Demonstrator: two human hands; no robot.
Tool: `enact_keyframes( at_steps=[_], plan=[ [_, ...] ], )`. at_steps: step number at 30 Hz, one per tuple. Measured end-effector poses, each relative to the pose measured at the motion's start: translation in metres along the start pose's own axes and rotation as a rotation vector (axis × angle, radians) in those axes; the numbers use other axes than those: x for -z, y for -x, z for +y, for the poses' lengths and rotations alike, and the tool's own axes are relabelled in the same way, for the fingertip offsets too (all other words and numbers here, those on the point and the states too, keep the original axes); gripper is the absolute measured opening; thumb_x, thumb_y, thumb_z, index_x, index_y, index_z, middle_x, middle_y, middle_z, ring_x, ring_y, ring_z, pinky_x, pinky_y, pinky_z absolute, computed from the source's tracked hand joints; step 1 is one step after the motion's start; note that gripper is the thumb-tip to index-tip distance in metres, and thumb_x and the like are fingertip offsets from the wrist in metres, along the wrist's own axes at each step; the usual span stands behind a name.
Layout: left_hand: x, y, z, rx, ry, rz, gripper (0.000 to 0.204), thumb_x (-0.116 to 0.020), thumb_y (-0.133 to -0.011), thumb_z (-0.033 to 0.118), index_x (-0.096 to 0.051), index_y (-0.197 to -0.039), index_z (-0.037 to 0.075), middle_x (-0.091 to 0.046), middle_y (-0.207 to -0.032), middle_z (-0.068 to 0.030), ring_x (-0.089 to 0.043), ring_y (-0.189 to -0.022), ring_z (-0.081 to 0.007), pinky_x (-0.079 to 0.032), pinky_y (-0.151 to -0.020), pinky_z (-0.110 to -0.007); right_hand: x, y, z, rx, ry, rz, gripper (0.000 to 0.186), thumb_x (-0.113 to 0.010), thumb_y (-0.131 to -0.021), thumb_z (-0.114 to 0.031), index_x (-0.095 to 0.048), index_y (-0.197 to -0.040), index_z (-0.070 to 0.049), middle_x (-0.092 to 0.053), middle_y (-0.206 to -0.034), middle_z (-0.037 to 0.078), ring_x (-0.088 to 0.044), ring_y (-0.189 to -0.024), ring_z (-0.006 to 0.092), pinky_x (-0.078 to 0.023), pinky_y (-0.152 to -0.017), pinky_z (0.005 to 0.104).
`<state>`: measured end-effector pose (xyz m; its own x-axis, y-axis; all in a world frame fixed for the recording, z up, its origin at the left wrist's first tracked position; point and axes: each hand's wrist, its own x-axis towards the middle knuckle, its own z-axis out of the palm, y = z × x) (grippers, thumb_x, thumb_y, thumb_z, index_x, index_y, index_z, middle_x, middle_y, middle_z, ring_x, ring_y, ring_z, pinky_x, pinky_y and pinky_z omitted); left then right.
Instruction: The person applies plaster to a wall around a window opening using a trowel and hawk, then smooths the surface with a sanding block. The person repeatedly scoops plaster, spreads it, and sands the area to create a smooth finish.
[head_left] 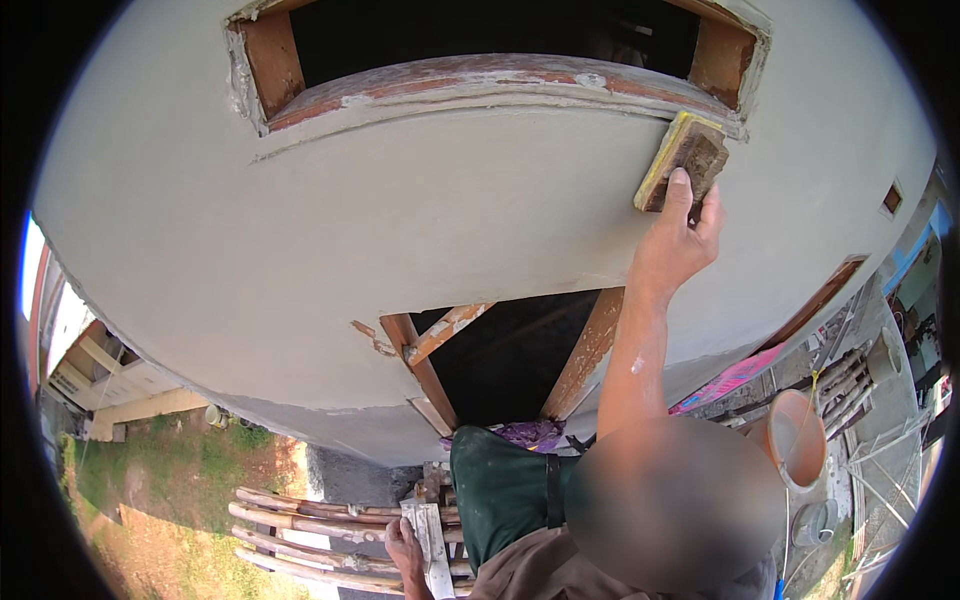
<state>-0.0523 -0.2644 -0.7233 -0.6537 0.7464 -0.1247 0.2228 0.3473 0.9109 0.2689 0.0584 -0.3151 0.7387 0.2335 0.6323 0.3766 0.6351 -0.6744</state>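
Observation:
Below the right end of the upper window opening, my right hand (685, 225) grips a sponge float (690, 160). Its yellow-edged pad lies against the grey plastered wall (480, 210), and my thumb presses on its brown wooden back. My right arm is stretched up and forward. Low on the left, my left hand (403, 550) has its fingers curled at the edge of a narrow wooden board (432, 550) smeared with white. Part of that grip is hidden.
A rough-edged window sill (500, 85) runs above the wall face. Below is a dark opening with a wooden frame (580, 355). Bamboo poles (320, 530) form scaffolding at lower left, above grassy ground (170, 480). An orange bucket (795, 440) and grey pail (815, 522) stand at right.

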Motion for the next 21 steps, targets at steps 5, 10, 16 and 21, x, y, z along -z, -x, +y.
enact_keyframes(
  at_steps=[5, 10, 16, 21],
  plan=[
    [0.024, -0.003, 0.017, -0.108, -0.196, 0.123, 0.03, -0.059, -0.098, 0.02, -0.063, -0.107, -0.008, -0.066, -0.09, -0.0138, -0.061, -0.079, -0.019, -0.05, -0.074, -0.031, -0.064, 0.112, -0.041, 0.398, 0.194, -0.391, 0.039, -0.075, -0.081, -0.01, -0.067, -0.119, -0.009, -0.057, -0.108, 0.005, -0.053, -0.101, 0.0243, -0.038, -0.089, 0.0403],
    [0.013, -0.038, 0.047, -0.154, 0.014, 0.06, 0.034, -0.06, -0.099, 0.02, -0.06, -0.114, -0.01, -0.067, -0.1, -0.0177, -0.061, -0.086, -0.0184, -0.05, -0.077, -0.031, -0.058, 0.187, -0.055, 0.569, -0.02, -0.877, 0.047, -0.08, -0.073, -0.012, -0.067, -0.118, -0.013, -0.057, -0.105, 0.0, -0.052, -0.099, 0.0217, -0.035, -0.085, 0.0393],
    [0.041, -0.002, -0.012, 0.141, 0.227, 0.258, 0.023, -0.056, -0.1, 0.016, -0.061, -0.103, -0.007, -0.058, -0.081, -0.0048, -0.052, -0.072, -0.0117, -0.046, -0.064, -0.027, -0.024, 0.051, -0.029, 0.184, 0.114, -0.126, 0.031, -0.072, -0.085, -0.009, -0.066, -0.114, 0.001, -0.06, -0.106, 0.013, -0.06, -0.093, 0.0258, -0.049, -0.078, 0.0377],
    [0.035, 0.005, -0.031, 0.08, 0.362, 0.356, 0.023, -0.055, -0.1, 0.015, -0.062, -0.104, -0.006, -0.06, -0.09, -0.0072, -0.055, -0.074, -0.0125, -0.048, -0.067, -0.027, -0.09, 0.122, -0.059, 0.407, 0.087, -0.282, 0.038, -0.073, -0.083, -0.011, -0.066, -0.12, -0.007, -0.058, -0.109, 0.007, -0.055, -0.099, 0.0246, -0.043, -0.083, 0.0409]
  ],
)
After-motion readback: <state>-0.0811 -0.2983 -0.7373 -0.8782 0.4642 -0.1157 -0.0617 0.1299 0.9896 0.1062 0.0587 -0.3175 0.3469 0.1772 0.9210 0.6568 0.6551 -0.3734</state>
